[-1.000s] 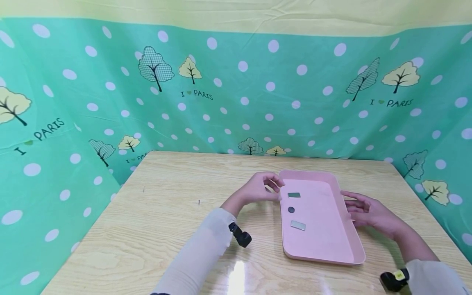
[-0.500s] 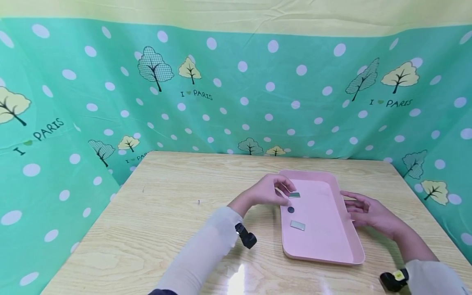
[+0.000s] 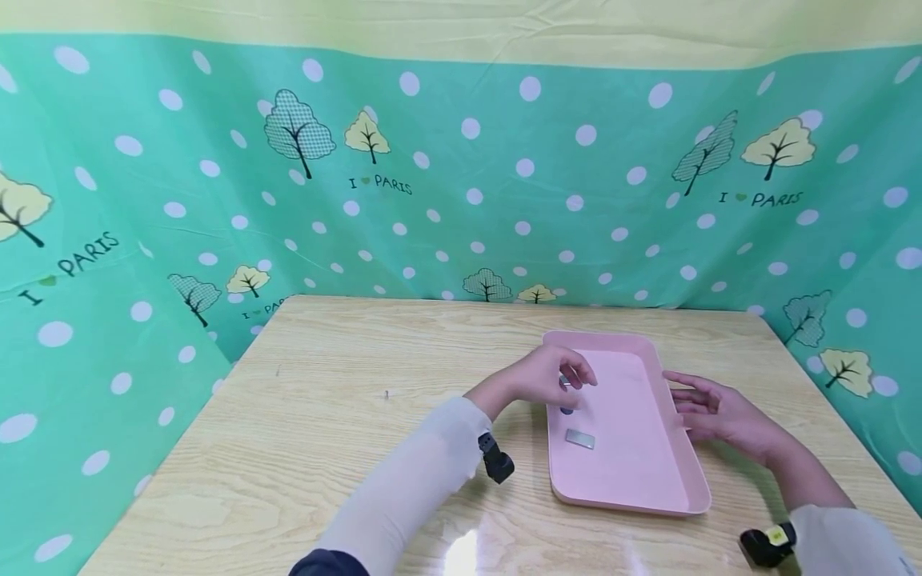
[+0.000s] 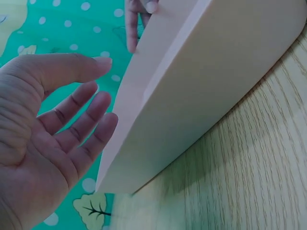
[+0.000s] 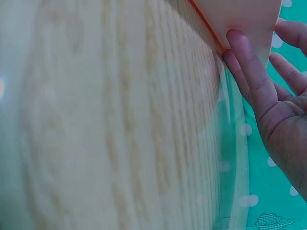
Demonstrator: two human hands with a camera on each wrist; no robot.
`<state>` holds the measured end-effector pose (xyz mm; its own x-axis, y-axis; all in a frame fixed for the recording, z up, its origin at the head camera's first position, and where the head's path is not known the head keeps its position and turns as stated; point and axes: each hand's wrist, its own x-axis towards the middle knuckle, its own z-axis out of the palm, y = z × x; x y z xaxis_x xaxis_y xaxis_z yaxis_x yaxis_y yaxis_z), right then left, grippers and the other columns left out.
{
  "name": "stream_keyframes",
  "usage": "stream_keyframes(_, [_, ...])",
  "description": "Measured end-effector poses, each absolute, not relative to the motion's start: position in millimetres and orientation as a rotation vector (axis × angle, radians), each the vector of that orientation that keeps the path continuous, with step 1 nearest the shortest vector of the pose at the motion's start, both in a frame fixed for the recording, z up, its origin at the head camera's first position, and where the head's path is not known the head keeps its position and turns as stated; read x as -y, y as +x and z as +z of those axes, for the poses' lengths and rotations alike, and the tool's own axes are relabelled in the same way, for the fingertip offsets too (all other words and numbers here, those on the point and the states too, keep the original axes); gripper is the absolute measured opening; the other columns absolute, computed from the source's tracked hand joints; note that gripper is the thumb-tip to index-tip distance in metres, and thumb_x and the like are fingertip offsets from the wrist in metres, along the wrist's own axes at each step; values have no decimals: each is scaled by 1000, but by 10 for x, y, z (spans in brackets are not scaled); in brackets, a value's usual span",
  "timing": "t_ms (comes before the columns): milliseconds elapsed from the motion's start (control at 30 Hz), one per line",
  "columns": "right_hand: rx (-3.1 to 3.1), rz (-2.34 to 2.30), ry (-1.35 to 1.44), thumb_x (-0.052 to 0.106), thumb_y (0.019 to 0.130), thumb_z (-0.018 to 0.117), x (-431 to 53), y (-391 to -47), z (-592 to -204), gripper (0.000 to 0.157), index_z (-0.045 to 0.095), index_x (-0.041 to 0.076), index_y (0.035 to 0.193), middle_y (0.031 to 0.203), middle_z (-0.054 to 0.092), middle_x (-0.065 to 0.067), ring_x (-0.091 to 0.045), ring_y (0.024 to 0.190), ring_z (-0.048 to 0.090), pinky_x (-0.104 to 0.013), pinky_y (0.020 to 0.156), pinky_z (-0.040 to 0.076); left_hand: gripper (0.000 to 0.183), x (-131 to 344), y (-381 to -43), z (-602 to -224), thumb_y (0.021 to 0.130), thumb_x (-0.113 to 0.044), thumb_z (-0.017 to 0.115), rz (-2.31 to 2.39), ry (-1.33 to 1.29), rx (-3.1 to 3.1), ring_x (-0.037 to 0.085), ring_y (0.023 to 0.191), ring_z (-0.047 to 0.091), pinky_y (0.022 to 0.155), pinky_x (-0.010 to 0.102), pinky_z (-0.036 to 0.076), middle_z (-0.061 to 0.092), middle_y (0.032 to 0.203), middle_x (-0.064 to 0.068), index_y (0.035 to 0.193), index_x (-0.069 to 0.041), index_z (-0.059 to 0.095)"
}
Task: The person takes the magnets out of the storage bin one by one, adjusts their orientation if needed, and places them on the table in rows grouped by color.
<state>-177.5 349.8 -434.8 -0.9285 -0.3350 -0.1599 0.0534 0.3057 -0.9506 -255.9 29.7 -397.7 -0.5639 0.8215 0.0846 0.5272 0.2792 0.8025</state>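
If lowered, your spread left hand (image 3: 545,374) may knock the dark disc (image 3: 567,410); pressing, your spread right hand (image 3: 731,418) may shift the pink tray (image 3: 634,472).

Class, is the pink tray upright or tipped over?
Upright: the head view shows the pink tray base-down on the wooden table, open side up, a silver rectangle lying inside.
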Motion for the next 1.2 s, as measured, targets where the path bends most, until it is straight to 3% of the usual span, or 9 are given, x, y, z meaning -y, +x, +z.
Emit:
stream_keyframes(600, [-2275,-1649,-242,10,95,61,-3490,-1768,-4342,71,21,-1,152,145,32,-37,0,106,59,-39,81,57,31,-450,-2673,-4061,74,7,75,850,1210,-2359,11,90,62,74,12,47,68,101,2,102,-6,71])
stream_keyframes(867, [-2265,-1652,-257,9,95,61,-3478,-1782,-4358,71,21,-1,152,145,33,-37,-2,107,59,-39,82,57,30,-502,-2680,-4082,71,1,81,483,1218,-2518,5,72,54,67,13,44,62,89,-10,92,-18,71])
stream_keyframes(1200, [-2263,-1663,-258,9,95,61,-3506,-1781,-4382,71,21,-1,152,144,34,-37,-2,107,60,-39,82,57,30,-576,-2649,-4103,72,-1,82,318,1192,-2584,5,75,52,65,16,42,60,78,-12,85,-24,68])
